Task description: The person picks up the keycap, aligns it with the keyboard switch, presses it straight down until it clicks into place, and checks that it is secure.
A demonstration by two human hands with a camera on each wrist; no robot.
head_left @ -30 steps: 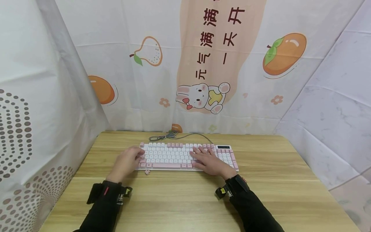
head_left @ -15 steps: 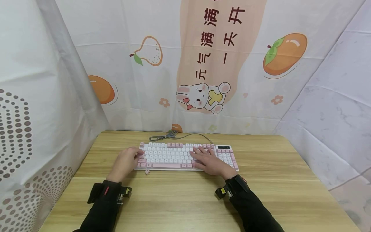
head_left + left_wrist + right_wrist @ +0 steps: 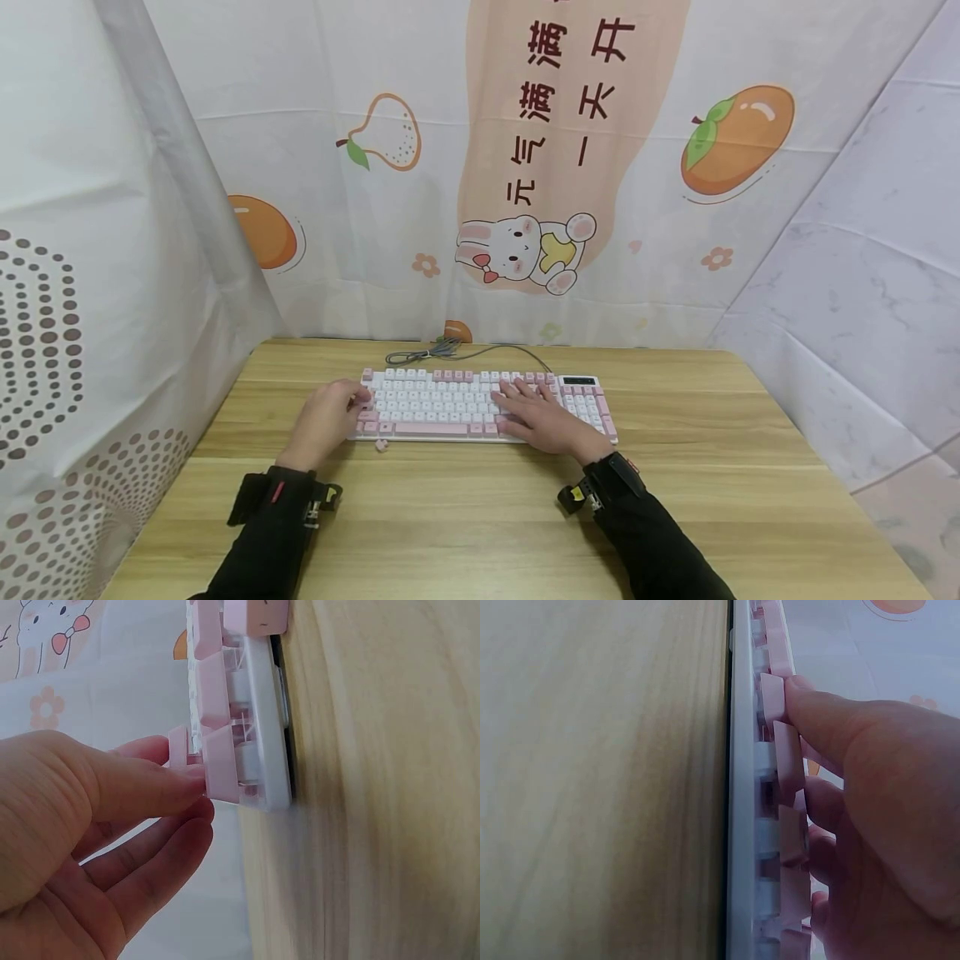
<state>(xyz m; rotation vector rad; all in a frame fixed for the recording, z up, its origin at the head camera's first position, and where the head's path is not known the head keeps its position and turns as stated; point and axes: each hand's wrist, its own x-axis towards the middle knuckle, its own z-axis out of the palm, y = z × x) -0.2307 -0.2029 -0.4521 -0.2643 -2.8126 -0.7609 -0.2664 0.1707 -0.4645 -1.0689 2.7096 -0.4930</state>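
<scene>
A pink and white keyboard (image 3: 438, 406) lies on the wooden table. At its left end my left hand (image 3: 327, 417) has thumb and fingers bent round a pink keycap (image 3: 178, 746), which stands higher than the keys beside it in the left wrist view. The fingers partly cover this keycap. My right hand (image 3: 546, 418) lies spread over the right part of the letter keys, fingers mostly straight. In the right wrist view its thumb touches a pink key (image 3: 773, 697) of the bottom row. A loose pink keycap (image 3: 381, 446) lies just in front of the keyboard's left part.
Behind the keyboard lies a bundled grey cable (image 3: 431, 353). The wooden table (image 3: 465, 525) runs back to a printed cloth (image 3: 360, 250), with further cloth hanging at the left and right.
Over the last second my left fingertips have drawn back slightly to the left, showing more of the pink keys below them. My right hand stays in place.
</scene>
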